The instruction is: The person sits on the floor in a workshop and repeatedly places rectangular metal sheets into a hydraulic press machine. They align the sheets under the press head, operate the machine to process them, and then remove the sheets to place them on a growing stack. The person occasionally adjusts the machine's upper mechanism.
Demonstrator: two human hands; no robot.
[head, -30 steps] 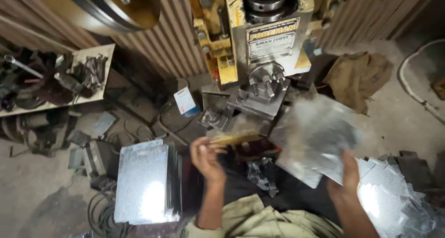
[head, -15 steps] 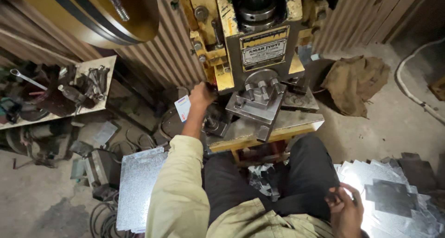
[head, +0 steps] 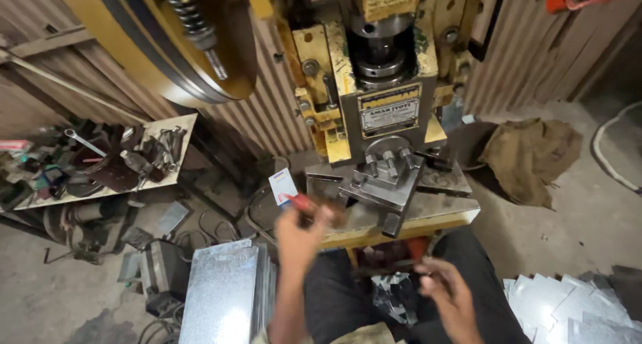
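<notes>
I sit in front of a yellow press machine [head: 374, 116] with a grey metal die block [head: 388, 177] on its table [head: 428, 213]. My left hand [head: 301, 233] is raised near the table's left edge and grips a small red-handled tool [head: 299, 202]. My right hand [head: 445, 290] hovers lower, over my lap, fingers loosely curled and blurred; I cannot see anything in it. A stack of shiny metal sheets [head: 224, 294] stands to the left of my knees.
A large yellow flywheel [head: 167, 36] hangs at upper left. A low bench [head: 100, 163] on the left carries wrenches and tools. Cut metal pieces [head: 568, 307] lie on the floor at right. A brown sack [head: 528, 156] sits beside the machine.
My left hand pulled back from the machine's left side, now holding the red-handled tool. My right hand rose from the floor pieces toward my lap. One second ago it held a metal sheet.
</notes>
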